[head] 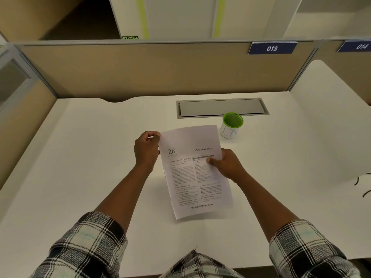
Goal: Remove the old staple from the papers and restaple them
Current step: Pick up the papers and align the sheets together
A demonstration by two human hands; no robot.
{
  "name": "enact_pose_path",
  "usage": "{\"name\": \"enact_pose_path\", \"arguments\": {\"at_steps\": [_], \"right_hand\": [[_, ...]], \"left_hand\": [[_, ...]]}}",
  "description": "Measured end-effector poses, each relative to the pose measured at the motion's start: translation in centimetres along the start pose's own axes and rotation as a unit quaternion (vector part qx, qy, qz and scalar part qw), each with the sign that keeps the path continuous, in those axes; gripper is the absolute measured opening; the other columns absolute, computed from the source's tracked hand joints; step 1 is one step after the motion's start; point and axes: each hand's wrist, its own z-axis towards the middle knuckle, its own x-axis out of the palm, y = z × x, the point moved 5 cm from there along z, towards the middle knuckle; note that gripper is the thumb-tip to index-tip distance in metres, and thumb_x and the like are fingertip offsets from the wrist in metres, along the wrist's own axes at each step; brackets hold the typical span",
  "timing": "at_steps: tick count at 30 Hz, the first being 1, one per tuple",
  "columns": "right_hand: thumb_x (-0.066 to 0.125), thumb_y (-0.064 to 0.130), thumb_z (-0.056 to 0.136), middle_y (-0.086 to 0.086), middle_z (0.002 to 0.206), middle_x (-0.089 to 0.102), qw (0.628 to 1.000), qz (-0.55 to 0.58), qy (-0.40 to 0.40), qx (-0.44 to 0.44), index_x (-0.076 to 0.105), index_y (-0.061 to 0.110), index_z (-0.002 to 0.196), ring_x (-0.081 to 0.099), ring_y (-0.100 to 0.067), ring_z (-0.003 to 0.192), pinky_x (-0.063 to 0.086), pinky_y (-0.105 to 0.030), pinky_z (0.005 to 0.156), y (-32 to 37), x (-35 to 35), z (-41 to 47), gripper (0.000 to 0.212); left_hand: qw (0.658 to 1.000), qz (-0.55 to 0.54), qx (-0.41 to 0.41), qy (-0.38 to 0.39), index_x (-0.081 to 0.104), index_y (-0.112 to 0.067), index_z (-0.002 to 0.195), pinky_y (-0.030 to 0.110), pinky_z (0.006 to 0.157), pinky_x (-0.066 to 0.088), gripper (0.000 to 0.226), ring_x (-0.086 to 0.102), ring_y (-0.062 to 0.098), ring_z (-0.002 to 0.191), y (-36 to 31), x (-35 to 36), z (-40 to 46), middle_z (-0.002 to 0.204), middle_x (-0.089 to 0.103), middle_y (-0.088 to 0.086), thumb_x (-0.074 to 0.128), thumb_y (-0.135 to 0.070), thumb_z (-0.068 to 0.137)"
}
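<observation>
A thin stack of printed papers (190,177), headed "28" and "Miscellaneous", is held just above the white desk (90,157) at its middle. My left hand (146,149) pinches the top left corner of the papers with curled fingers. My right hand (226,165) grips the right edge, thumb on the printed face. The staple itself is too small to make out, and no stapler or staple remover is in view.
A white cup with a green rim and inside (231,125) stands just beyond the papers' top right corner. Behind it lies a grey cable hatch (221,107) set into the desk. Beige partitions wall the desk at back and left. Dark cables (361,185) show at the right edge.
</observation>
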Motion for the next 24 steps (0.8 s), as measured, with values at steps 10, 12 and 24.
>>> {"name": "enact_pose_path", "arguments": {"at_steps": [10,12,24], "right_hand": [[0.07,0.011,0.084,-0.003,0.11,0.072,0.98,0.193,-0.013,0.053,0.068,0.013,0.112,0.07,-0.025,0.098,0.055,-0.05,0.089,-0.7,0.7,0.1,0.028],[0.07,0.009,0.084,-0.006,0.112,0.072,0.974,0.218,-0.005,0.064,0.067,0.01,0.115,0.069,-0.027,0.1,0.054,-0.05,0.091,-1.0,1.4,-0.1,0.031],[0.065,0.013,0.09,-0.005,0.101,0.075,0.942,0.294,0.024,0.158,0.068,0.007,0.104,0.072,-0.019,0.086,0.056,-0.028,0.071,-4.7,3.2,-0.2,0.015]], "left_hand": [[0.967,0.028,-0.062,0.245,0.07,-0.025,0.104,0.037,0.079,0.059,0.016,0.073,0.019,0.093,3.5,1.7,-2.5,0.103,0.076,-0.003,0.066,-0.032,0.09],[0.97,0.049,-0.049,0.232,0.071,-0.028,0.1,0.036,0.079,0.059,0.012,0.073,0.017,0.09,3.8,1.7,-2.6,0.1,0.076,-0.005,0.066,-0.031,0.09],[0.969,0.205,-0.024,0.136,0.07,-0.021,0.081,0.021,0.055,0.049,0.012,0.068,0.01,0.072,5.1,1.2,-0.5,0.082,0.07,-0.01,0.065,-0.026,0.091]]}}
